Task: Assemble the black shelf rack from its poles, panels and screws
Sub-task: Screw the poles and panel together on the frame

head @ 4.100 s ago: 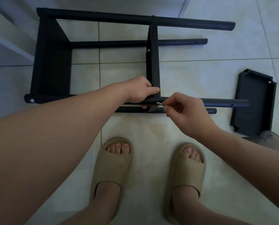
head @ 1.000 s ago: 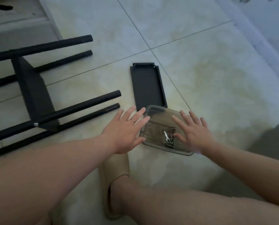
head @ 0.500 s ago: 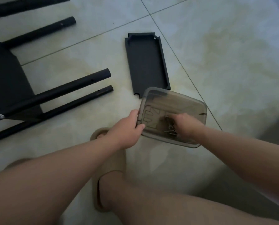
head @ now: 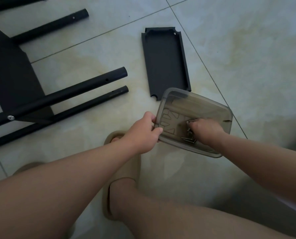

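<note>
**Now both hands are at the screw tray**

The left hand (head: 143,133) grips the left edge of the tray (head: 197,99), thumb over the rim, and holds it a little tilted. The right hand (head: 206,131) is inside, with fingers curled down on the screws (head: 188,140). It seems to pinch one at the fingertips.

A second ago both hands were flat and open above the tray, and some seconds before that they worked at the near pole (head: 78,89) of the rack (head: 11,75). So that screw is probably in: a screw head (head: 10,117) shows on this pole. The person is likely fetching the next one.

Just behind the tray the loose panel (head: 164,61) lies on the floor (head: 247,49), not yet fitted. The rack lies on its side to the left, and its pole ends have open holes. I judge that this panel goes there next.
</note>
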Available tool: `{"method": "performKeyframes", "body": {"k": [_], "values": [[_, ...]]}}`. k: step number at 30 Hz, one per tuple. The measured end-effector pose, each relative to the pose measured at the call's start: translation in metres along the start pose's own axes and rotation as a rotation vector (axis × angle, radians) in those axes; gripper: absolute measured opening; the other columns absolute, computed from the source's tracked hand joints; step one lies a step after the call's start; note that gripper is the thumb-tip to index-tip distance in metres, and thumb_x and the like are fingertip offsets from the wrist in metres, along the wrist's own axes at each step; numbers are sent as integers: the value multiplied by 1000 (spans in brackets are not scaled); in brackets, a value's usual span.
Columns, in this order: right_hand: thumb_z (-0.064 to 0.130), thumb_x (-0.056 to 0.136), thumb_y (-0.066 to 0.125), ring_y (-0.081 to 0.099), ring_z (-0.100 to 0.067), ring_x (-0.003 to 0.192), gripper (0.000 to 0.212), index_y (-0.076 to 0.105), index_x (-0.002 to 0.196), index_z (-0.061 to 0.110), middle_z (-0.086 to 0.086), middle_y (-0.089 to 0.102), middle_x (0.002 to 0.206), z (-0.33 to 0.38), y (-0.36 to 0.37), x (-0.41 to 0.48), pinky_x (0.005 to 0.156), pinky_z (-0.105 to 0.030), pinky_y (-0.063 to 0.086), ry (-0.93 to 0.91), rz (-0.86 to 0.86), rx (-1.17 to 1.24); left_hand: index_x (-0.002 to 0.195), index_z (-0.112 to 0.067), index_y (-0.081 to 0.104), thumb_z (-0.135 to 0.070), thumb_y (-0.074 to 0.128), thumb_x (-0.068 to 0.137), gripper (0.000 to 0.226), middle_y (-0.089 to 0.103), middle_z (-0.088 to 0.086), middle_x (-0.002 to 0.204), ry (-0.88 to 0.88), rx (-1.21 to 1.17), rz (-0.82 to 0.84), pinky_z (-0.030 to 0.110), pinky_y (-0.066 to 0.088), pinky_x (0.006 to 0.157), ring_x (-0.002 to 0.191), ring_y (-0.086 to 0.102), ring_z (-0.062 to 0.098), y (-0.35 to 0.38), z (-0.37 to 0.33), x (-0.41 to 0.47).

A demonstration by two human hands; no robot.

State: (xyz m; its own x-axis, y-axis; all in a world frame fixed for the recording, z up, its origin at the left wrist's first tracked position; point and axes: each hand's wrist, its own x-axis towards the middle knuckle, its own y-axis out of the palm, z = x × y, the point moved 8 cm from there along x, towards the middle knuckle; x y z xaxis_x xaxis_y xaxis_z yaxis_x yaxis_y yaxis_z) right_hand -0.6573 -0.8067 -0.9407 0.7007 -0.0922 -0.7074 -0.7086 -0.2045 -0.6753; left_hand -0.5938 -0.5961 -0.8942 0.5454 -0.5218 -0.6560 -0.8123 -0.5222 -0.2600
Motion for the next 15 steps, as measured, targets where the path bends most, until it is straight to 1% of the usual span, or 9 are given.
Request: {"method": "performKeyframes", "body": {"k": [2, 5, 8, 10, 12, 13, 15], "values": [[15, 99, 53, 67, -29, 102, 20, 61, 116, 22, -2, 69, 115, 1, 0, 1, 65, -32, 42, -7, -10, 4, 107, -28, 43, -32, 55, 99, 15, 71, 2, 93, -8, -2, 1, 50, 56, 87, 87, 69, 22, 0, 0, 0], [14, 98, 54, 67, -30, 100, 20, 61, 116, 19, -6, 69, 114, 2, 1, 1, 65, -32, 41, -7, -2, 48, 109, -25, 44, -31, 55, 100, 16, 71, 3, 93, -14, -12, 8, 50, 56, 88, 88, 70, 23, 0, -1, 0], [13, 98, 55, 66, -31, 98, 19, 62, 114, 18, -7, 69, 112, 3, 1, 1, 65, -32, 41, 2, 12, 125, 110, -25, 44, -32, 55, 100, 16, 71, 2, 92, -17, -12, 11, 48, 56, 88, 87, 70, 21, 0, -1, 0], [13, 98, 55, 66, -32, 97, 18, 63, 113, 17, -9, 69, 111, 1, -1, 0, 66, -32, 44, 24, 17, 190, 111, -26, 45, -32, 56, 100, 17, 72, 1, 91, -26, -9, 9, 47, 56, 88, 86, 70, 20, 0, -1, 0], [13, 98, 56, 66, -34, 93, 20, 63, 116, 15, -12, 69, 109, -3, -6, -5, 66, -33, 45, 54, 8, 272, 112, -25, 45, -33, 57, 99, 19, 72, 1, 91, -43, -19, 12, 47, 56, 88, 85, 70, 19, 1, -1, 1], [15, 97, 57, 65, -35, 90, 20, 61, 117, 15, -13, 68, 107, -6, -10, -9, 66, -34, 45, 72, -8, 315, 114, -24, 46, -34, 57, 99, 22, 71, 1, 91, -51, -17, 14, 46, 55, 88, 85, 69, 20, 1, -1, 1], [19, 95, 59, 62, -33, 87, 15, 61, 109, 14, -13, 67, 103, -13, -23, -17, 68, -37, 50, 112, -50, 392, 123, -22, 45, -41, 58, 98, 34, 69, 1, 97, -69, 14, 19, 41, 54, 83, 89, 68, 21, -3, -4, -1]]}}
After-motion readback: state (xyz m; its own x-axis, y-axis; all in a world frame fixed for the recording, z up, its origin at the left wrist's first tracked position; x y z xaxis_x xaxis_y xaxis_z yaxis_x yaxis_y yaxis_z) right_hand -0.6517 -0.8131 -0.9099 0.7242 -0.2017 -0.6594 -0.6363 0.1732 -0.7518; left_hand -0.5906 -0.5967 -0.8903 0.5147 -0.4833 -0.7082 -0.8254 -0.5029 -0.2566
